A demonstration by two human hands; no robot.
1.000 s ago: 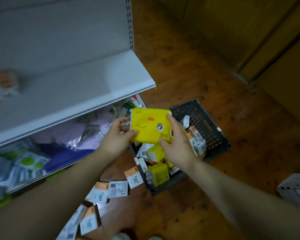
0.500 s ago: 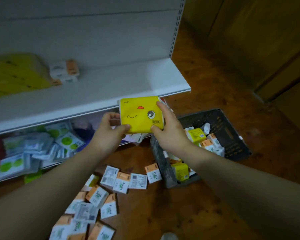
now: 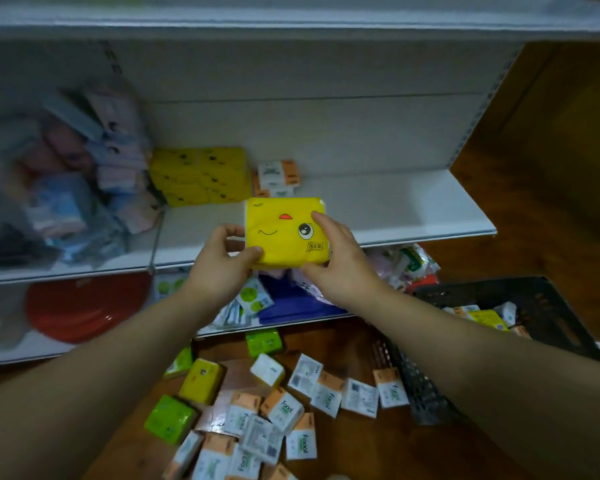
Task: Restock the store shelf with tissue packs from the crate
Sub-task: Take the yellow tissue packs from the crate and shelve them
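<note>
Both hands have the yellow tissue pack (image 3: pixel 284 237) between them. The left hand (image 3: pixel 219 263) pinches its lower left corner, thumb on the printed face and fingers curled round behind. The right hand (image 3: pixel 342 268) clasps the right edge, fingers laid over the face beside the cartoon eye and thumb under the bottom edge. The pack is held face-on to the person, in front of the white shelf (image 3: pixel 395 209) at its front lip, and I cannot tell whether it touches the board.

Toward the back of the shelf sits a stack of yellow packs (image 3: pixel 201 178) of the same kind, with a few white-and-orange packs (image 3: pixel 278 173) just beside it on the right. At the shelf's left end lies a blurred heap of pastel wrapped goods (image 3: pixel 66 188). On the tier under the shelf are red plates (image 3: pixel 84 308) and bagged items.

On the wooden floor (image 3: pixel 354 452) below the shelf's front, small loose packs (image 3: pixel 284 410) lie scattered: white-and-orange, green, one yellow. The black crate (image 3: pixel 499 285) stands on the floor below the shelf's right end, with more packs inside.
</note>
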